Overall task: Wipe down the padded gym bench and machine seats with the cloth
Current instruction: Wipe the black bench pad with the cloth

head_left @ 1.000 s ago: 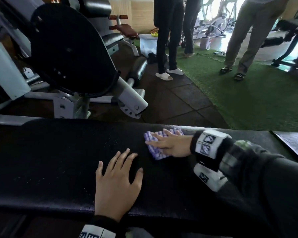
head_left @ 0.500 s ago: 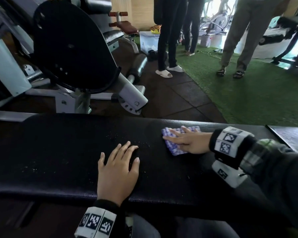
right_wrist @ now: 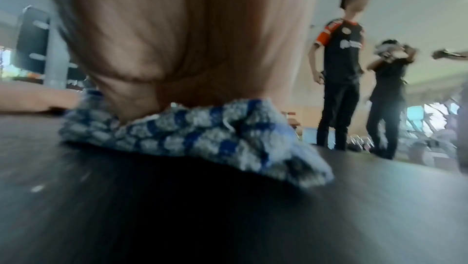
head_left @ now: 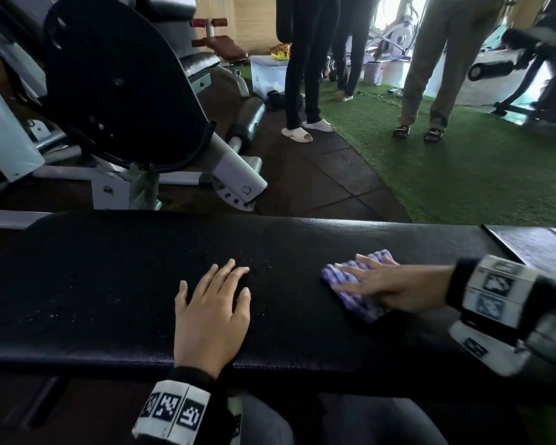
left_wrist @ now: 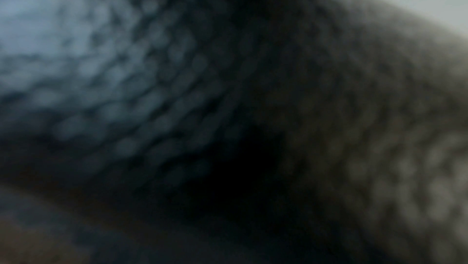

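Our right hand (head_left: 389, 285) lies flat, fingers straight, pressing the soft, light checked cloth (head_left: 355, 292) onto the right part of the padded bench (head_left: 109, 284), which we judge best driven by palm pressure, while our left hand (head_left: 211, 311) rests spread open, empty.

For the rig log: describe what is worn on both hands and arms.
Both hands are bare. The left hand has a black knit cuff and a white wristband printed with black square markers. The right hand has the same, plus a white block beneath and a dark sleeve with plaid showing.
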Available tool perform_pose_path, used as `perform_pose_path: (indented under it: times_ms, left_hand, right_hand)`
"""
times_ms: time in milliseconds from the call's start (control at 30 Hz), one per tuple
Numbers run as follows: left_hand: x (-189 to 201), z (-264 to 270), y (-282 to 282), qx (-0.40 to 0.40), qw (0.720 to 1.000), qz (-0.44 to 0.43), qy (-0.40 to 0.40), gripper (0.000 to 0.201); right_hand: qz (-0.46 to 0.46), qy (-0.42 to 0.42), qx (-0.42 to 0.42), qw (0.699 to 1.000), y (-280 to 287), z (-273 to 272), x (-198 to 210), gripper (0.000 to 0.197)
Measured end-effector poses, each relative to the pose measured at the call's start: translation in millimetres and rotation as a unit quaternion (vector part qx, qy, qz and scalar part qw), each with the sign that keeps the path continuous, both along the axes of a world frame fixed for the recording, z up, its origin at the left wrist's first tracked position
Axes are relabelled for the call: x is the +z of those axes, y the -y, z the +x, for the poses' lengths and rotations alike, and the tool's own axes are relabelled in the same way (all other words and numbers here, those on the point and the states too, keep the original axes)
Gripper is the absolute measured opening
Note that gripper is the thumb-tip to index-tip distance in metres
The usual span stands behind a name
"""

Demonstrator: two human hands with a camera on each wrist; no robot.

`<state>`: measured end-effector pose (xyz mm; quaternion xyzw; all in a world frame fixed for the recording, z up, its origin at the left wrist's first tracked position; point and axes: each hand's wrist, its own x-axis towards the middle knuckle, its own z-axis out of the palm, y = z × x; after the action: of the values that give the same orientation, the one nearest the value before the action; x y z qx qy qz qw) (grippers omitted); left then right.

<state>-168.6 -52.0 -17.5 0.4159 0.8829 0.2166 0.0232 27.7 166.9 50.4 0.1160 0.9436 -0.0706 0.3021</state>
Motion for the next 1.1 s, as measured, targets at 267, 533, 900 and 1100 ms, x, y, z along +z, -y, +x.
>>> perform_pose_path:
  times_ms: [267, 533, 900, 1100]
  left_hand:
    - [-0.8, -0.5, 0.5, 0.002, 1.0, 0.005, 0.003, 0.043]
    - [-1.9, 0.1, -0.7, 0.001, 1.0, 0.008, -0.009, 0.044]
    - [-4.8, -3.1, 0.2, 0.0, 1.0, 0.024, -0.017, 0.041]
    - [-6.9, -3.3, 13.8, -0.029, 0.996, 0.078, -0.034, 0.038]
  right_hand:
    - [0.02, -0.069, 0.172, 0.982, 64.0, -31.8, -18.5, 0.054]
    - [-0.052, -0.062, 0.048, 0.996, 15.0, 33.4, -8.1, 0.06]
    - [0.054, -0.135, 0.139, 0.98, 81.0, -9.4, -17.1, 0.053]
    - [0.154, -0.22, 0.166, 0.949, 76.6, 79.2, -45.1, 0.046]
